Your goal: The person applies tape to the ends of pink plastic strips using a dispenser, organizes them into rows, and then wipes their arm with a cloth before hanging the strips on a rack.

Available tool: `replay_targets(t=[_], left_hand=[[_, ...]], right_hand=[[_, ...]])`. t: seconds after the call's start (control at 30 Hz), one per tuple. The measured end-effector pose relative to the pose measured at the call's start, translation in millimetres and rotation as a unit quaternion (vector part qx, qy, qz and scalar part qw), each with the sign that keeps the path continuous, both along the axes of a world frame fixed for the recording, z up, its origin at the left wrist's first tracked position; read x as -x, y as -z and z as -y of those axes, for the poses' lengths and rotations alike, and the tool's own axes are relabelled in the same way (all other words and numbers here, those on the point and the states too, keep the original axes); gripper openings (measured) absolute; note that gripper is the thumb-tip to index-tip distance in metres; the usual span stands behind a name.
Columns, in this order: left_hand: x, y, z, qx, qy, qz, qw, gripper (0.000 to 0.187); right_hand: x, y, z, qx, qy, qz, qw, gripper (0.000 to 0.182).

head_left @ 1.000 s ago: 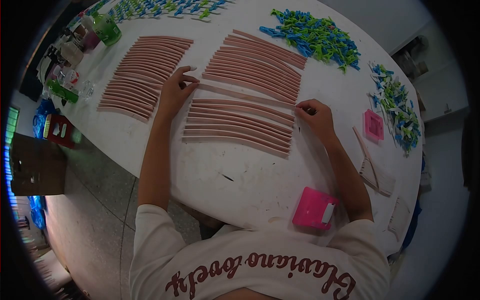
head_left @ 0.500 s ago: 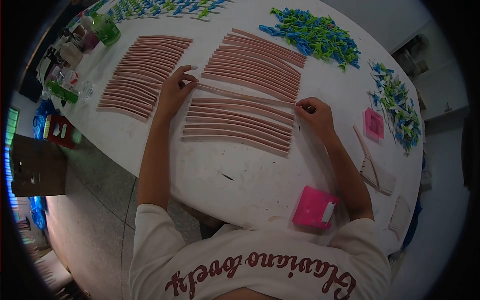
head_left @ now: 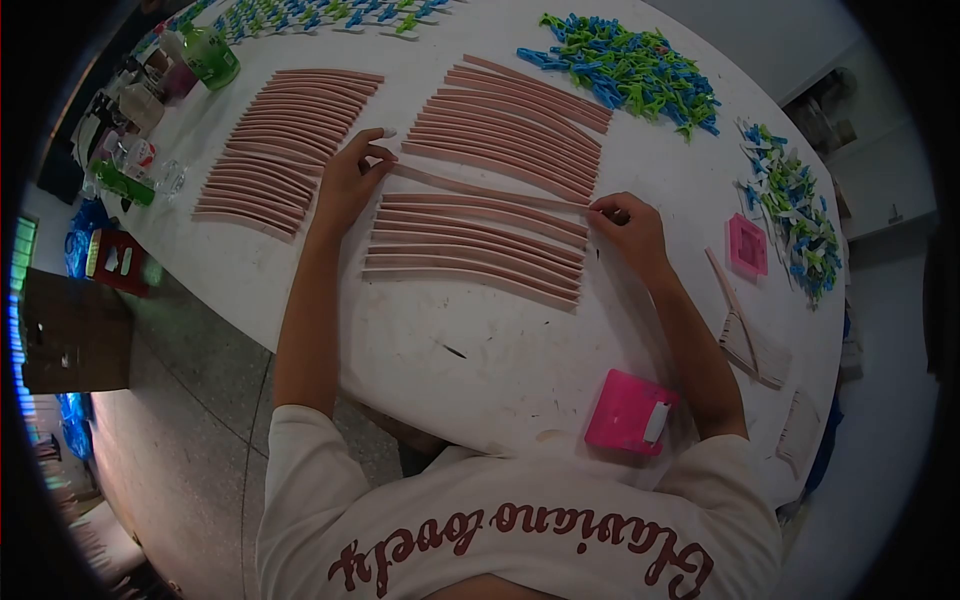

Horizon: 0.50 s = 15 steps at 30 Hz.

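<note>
One long pinkish-brown strip [head_left: 480,189] spans the gap between my two hands. My left hand [head_left: 352,178] pinches its left end, and my right hand [head_left: 632,232] pinches its right end. Just below it lies a group of similar strips [head_left: 475,247], side by side and slightly curved. Above it is a larger group of strips [head_left: 505,135], some a little askew at the top. Left of my left hand, a further group [head_left: 285,140] lies in a stack of rows.
Blue and green clips [head_left: 640,75] are heaped at the back, with more clips [head_left: 795,215] at the right. A pink box [head_left: 630,412] sits near the front edge, a smaller pink box [head_left: 747,246] at the right. Green bottle [head_left: 210,57] at the back left.
</note>
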<state>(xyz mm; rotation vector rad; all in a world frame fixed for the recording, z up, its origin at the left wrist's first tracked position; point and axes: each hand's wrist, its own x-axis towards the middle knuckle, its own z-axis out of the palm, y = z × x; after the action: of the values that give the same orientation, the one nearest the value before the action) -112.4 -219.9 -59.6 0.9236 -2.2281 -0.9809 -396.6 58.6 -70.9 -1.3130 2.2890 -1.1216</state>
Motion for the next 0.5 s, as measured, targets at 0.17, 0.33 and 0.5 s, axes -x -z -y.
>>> replay_targets(t=[0.17, 0.33, 0.5], left_hand=[[0.9, -0.9, -1.0, 0.007, -0.010, 0.003, 1.000, 0.044], [1.7, -0.5, -0.8, 0.015, -0.016, 0.003, 1.000, 0.044], [1.7, -1.2, -1.2, 0.013, -0.019, 0.005, 1.000, 0.044]], right_hand=[[0.6, 2.4, -0.9, 0.009, -0.005, 0.005, 1.000, 0.016], [-0.4, -0.1, 0.3, -0.004, 0.004, 0.016, 1.000, 0.016], [-0.2, 0.6, 0.4, 0.006, -0.002, 0.013, 1.000, 0.016]])
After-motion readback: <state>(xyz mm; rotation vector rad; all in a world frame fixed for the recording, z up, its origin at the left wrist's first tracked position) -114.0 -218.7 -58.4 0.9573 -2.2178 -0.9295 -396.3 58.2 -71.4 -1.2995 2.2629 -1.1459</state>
